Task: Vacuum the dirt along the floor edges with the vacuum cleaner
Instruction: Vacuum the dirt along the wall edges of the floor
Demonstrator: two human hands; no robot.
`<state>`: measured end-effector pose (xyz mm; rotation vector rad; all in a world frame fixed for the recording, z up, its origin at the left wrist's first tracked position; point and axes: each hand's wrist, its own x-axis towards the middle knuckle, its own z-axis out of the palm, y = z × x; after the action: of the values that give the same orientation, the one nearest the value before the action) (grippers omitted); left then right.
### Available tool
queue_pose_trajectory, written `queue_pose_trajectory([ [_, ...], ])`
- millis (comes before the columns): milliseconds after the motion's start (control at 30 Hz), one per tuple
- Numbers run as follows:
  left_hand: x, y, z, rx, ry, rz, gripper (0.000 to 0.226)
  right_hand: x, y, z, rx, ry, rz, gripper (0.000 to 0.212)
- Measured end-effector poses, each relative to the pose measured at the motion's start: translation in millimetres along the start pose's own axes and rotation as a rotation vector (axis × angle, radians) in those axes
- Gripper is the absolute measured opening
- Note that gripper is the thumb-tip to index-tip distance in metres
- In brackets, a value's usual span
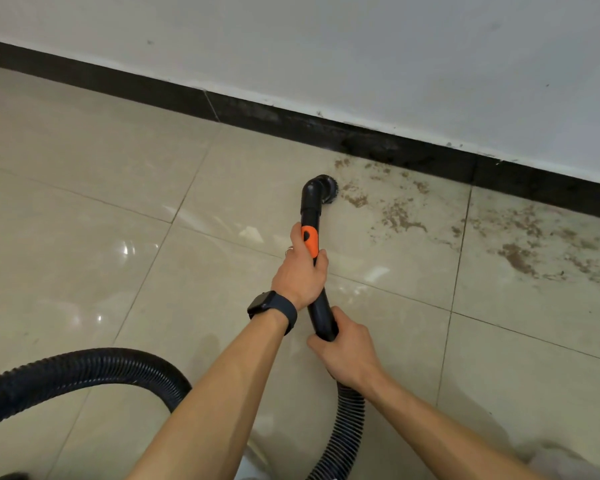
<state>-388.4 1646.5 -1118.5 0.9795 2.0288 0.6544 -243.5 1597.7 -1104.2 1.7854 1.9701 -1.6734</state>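
The black vacuum tube [311,206] is held by both grips. The left grip [300,273] is wrapped round it at the orange patch [309,240]. The right grip [347,353] is closed round its lower end, where the ribbed hose [84,370] is joined. The round brush head [329,188] is set on the tiled floor [118,188], at the edge of the brown dirt [399,216] spread beside the black skirting board [257,109].

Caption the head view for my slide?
Left hand and right hand grip the vacuum wand, brush nozzle at the edge of dirt beside the baseboard.
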Motion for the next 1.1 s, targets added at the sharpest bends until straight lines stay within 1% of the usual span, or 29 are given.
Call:
queue_pose_trajectory([
  [267,22,12,-9,0.050,0.019,-0.007,0.063,23,-13,-10,0.002,-0.001,-0.011,0.020],
  [633,57,30,-15,0.034,0.005,-0.023,0.064,53,-27,-27,-0.020,0.021,-0.023,0.018],
  [833,60,42,-4,-0.001,-0.019,-0.019,0.065,58,-20,-40,-0.061,0.053,-0.008,0.017],
  [967,61,50,7,0.020,-0.041,0.006,0.065,57,-11,-48,-0.048,0.086,0.011,0.018],
  [1100,59,50,5,0.039,-0.048,0.001,0.064,58,-13,-48,-0.054,0.078,0.001,0.018],
])
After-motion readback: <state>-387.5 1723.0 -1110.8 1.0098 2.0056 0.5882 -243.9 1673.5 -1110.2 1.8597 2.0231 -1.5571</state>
